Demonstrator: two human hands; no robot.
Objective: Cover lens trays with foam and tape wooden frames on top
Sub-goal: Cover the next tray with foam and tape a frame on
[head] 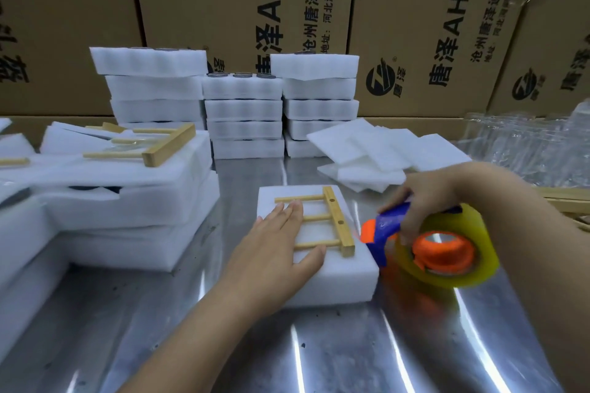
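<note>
A white foam-covered lens tray (335,277) lies on the steel table in front of me. A wooden frame (332,220) with three thin rungs and one thick bar rests on its top. My left hand (274,255) lies flat on the tray's left part, fingers spread over the rungs. My right hand (427,198) grips a blue and orange tape dispenser (440,246) carrying a yellowish tape roll. The dispenser's nose is close to the tray's right edge.
Three stacks of foam lens trays (244,112) stand at the back before cardboard boxes (242,3). Loose foam sheets (383,147) lie back right. Finished trays with a wooden frame (150,147) pile up at left. Clear plastic (526,143) and wooden pieces (568,201) sit far right.
</note>
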